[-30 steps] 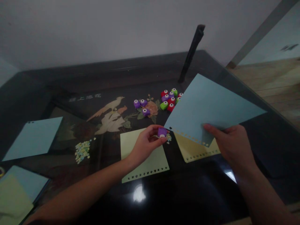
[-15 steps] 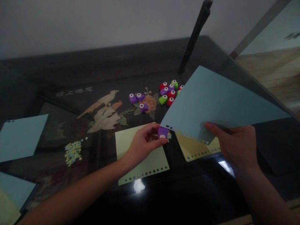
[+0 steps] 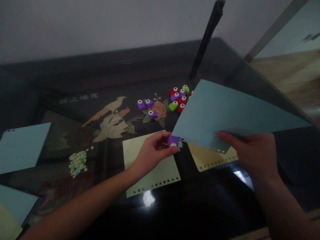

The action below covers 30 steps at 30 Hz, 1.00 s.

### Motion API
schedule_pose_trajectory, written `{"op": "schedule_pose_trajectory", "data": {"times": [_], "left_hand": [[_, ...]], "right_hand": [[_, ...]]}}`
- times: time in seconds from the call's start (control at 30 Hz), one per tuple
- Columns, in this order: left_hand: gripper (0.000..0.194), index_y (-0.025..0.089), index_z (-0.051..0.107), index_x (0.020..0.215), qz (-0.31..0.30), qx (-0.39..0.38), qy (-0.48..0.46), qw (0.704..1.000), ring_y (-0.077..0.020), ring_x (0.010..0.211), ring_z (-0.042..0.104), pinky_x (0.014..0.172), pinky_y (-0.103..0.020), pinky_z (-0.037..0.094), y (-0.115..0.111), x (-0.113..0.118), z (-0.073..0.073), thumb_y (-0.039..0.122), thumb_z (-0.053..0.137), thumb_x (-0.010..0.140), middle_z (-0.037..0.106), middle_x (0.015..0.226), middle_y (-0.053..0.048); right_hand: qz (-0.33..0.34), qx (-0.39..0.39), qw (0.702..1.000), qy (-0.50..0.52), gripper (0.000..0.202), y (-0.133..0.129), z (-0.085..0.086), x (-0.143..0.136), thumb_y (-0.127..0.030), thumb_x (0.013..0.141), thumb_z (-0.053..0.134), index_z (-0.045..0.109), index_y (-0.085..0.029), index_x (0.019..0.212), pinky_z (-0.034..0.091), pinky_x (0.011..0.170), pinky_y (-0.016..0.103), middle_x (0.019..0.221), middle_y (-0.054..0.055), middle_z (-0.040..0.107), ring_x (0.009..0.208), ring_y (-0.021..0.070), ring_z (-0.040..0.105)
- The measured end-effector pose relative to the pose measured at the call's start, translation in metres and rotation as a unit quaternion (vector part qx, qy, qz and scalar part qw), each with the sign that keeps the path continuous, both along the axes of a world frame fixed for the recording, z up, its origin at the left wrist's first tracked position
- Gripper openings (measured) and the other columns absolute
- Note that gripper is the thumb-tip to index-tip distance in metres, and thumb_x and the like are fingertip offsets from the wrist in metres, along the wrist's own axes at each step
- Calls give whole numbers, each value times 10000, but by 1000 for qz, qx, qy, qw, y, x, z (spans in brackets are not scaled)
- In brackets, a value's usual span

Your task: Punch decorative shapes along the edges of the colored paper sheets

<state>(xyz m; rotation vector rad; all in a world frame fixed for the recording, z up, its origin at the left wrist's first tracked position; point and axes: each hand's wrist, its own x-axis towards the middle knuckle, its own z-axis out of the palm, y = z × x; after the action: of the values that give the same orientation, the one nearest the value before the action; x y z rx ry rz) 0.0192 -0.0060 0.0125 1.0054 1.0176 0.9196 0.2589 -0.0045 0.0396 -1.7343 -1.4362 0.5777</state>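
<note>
A purple craft punch is gripped between the thumb and fingers of my left hand. My right hand pinches a blue sheet of paper, its thumb on top and its fingers mostly hidden beneath. Small punched shapes run along the sheet's lower edge, and its left corner meets the punch. Whether that corner sits inside the slot I cannot tell. Under my left hand lies a pale green sheet with a punched row along its near edge. A yellow sheet, also punched, lies partly beneath the blue one.
Several purple, red and green punches cluster behind the blue sheet, with three purple punches to their left. A heap of paper cutouts and more blue sheets lie at left. A black post rises from the glass-topped table.
The blue sheet has tilted, its upper corner shifting down and left and its lower edge slightly right. The punch has stayed nearly in place in my left hand.
</note>
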Motion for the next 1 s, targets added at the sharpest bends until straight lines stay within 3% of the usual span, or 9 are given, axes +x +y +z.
{"op": "schedule_pose_trajectory", "data": {"times": [0.23, 0.5, 0.67, 0.77, 0.87, 1.0], "left_hand": [[270, 179, 660, 878, 0, -19, 6, 1000, -163, 775, 623, 765, -327, 506, 0, 0, 1, 231, 766, 635, 677, 827, -31], [275, 174, 676, 896, 0, -39, -9, 999, -170, 803, 647, 814, -345, 503, 0, 0, 1, 215, 763, 639, 704, 879, -45], [178, 171, 692, 874, 2, -19, -7, 1000, -162, 728, 649, 745, -322, 519, 0, 0, 1, 299, 683, 749, 701, 790, -45], [244, 150, 697, 854, 12, -1, -21, 1000, -157, 672, 637, 706, -317, 522, 1, 0, -3, 371, 602, 816, 691, 755, -59], [296, 138, 697, 852, 21, -2, -34, 999, -170, 683, 639, 708, -331, 523, 2, -1, -8, 404, 569, 834, 694, 780, -78], [289, 144, 702, 858, 16, -3, -29, 999, -171, 704, 640, 717, -332, 521, 2, -1, -7, 410, 599, 813, 699, 805, -78]], "right_hand": [[26, 5, 998, -51, 138, 0, 1, 2, -382, 671, 735, 674, -285, 594, 525, 754, 416, 667, -5, 704, 721, 247, 674], [37, 0, 998, -54, 140, 2, 2, 1, -384, 653, 742, 678, -261, 631, 523, 677, 360, 688, -3, 716, 693, 236, 674], [30, -16, 997, -69, 184, 3, 6, 1, -397, 648, 731, 664, -234, 595, 481, 569, 317, 594, 4, 678, 577, 202, 629], [11, -37, 997, -68, 227, 3, 7, 1, -404, 616, 740, 642, -207, 561, 451, 525, 302, 551, 10, 652, 550, 195, 600], [-5, -61, 996, -65, 308, 4, 7, 1, -425, 592, 745, 580, -193, 473, 403, 462, 282, 456, 4, 579, 482, 172, 541], [5, -59, 997, -53, 301, 6, 4, 2, -414, 606, 736, 589, -180, 487, 405, 474, 278, 495, 11, 595, 488, 159, 530]]}}
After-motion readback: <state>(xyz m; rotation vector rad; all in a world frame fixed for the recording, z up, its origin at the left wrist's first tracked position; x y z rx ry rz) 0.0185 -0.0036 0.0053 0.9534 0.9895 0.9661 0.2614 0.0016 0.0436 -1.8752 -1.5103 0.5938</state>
